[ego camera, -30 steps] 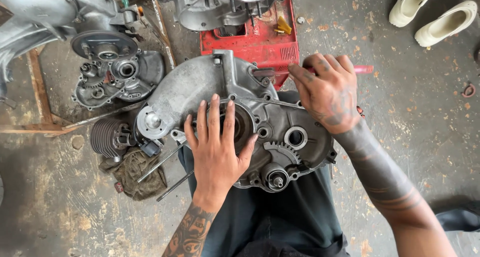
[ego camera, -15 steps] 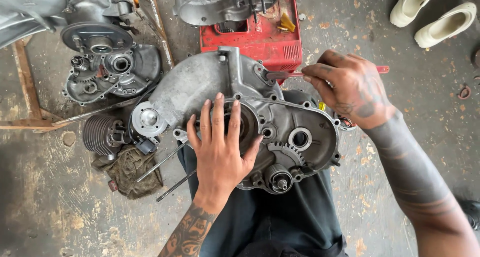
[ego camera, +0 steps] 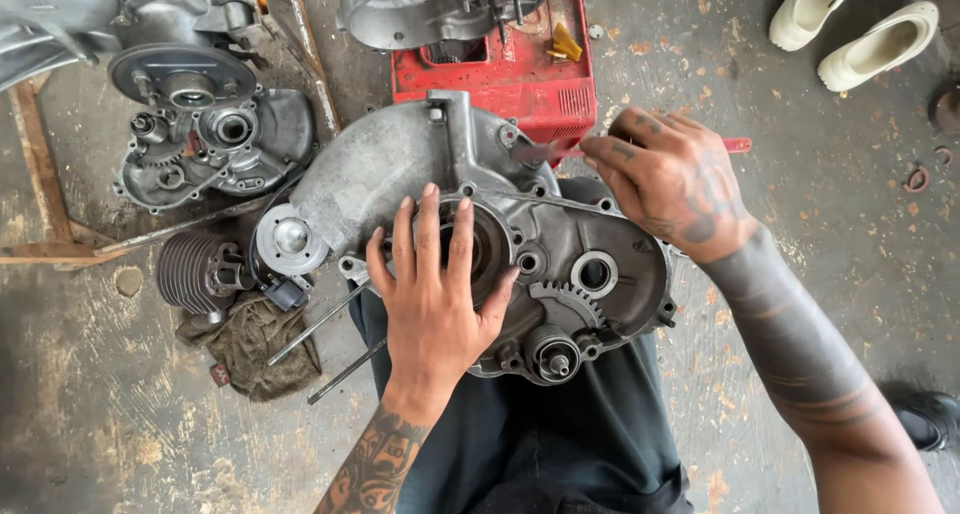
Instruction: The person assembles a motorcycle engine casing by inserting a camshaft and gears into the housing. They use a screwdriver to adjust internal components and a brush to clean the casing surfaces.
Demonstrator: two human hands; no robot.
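Head camera showed us seated on the stained concrete floor (ego camera: 120, 444) with a large grey cast-aluminium engine crankcase half (ego camera: 440, 174) lying across our lap. Our left hand (ego camera: 435, 294) lay flat and spread, palm down, over the round bearing bore at the case's middle, gripping nothing, only pressing the case steady. Our right hand (ego camera: 670, 179), beyond and to the right of the left, was closed in a pinch around a slim red-handled tool (ego camera: 735, 145), whose grey working end (ego camera: 528, 154) met the upper edge of the case just ahead of the left fingertips. We judged the step in hand to be working along that mating rim, scraping or picking at it, though the tip was too small for us to tell which. The next move would call for steady downward pressure from the left hand and a shallow, controlled stroke from the right, so that the tip stayed on the rim. Left of the left hand lay a finned grey cylinder (ego camera: 190, 272), and beyond the right hand a red metal toolbox (ego camera: 500, 74).
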